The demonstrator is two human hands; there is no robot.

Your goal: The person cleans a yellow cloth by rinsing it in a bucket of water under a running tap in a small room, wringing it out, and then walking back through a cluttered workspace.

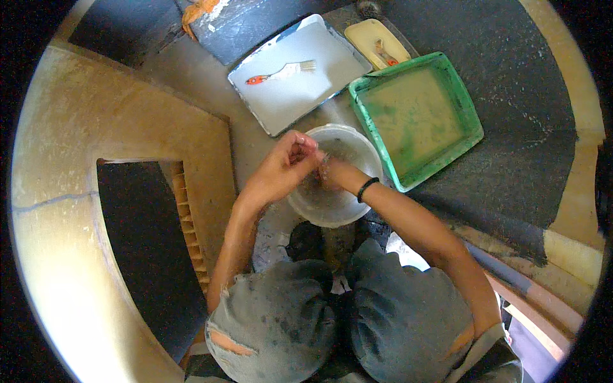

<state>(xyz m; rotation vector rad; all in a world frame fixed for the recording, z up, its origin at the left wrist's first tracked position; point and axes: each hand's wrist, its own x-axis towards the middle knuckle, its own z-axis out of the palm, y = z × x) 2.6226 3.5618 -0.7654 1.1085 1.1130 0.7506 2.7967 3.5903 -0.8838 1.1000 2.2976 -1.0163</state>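
Observation:
Both of my hands are together over a round whitish plastic bucket (371, 150) between my knees. My left hand (290, 163) is above the bucket's left rim, its fingers curled in and wet-looking, its fingertips and thumb close against the right hand. Whether anything lies between those fingers cannot be seen. My right hand (337, 175), with a black band at the wrist, reaches over the bucket's middle. Its fingers point down and are hidden or smeared. The inside of the bucket looks greyish and wet.
Beyond the bucket lies a white tray (274, 112) with a red-handled brush (281, 71) in it. To its right are a green tray (399, 172) of murky liquid and a small cream tray (357, 33) with another brush (384, 52). A wooden panel (147, 108) with a rectangular opening stands left.

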